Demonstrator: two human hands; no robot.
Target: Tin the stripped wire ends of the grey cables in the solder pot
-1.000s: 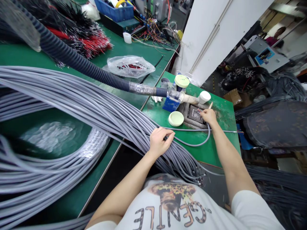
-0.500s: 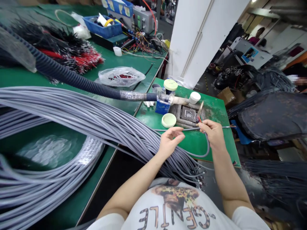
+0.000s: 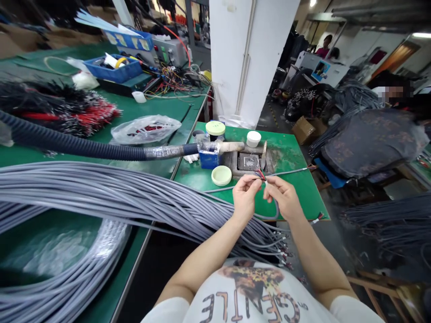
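A grey cable ends between my hands, its thin coloured wires fanned out in red, black and other colours. My right hand pinches the cable just below those wires. My left hand is closed at the wires, thumb against forefinger. Just beyond my fingers lies a square metal pot in a worn grey surround, with a flat-bladed tool leaning on its right side. A pale green shallow dish stands left of the pot. Another grey cable lies across the green board behind my hands.
A thick bundle of grey cables sweeps in from the left under my left arm. A corrugated hose ends above a blue box. A white jar and a lidded tub stand behind, before a white pillar.
My left hand has moved right and closed on the wires at the cable's end. My right hand has come left with the cable. The head view has shifted, too.
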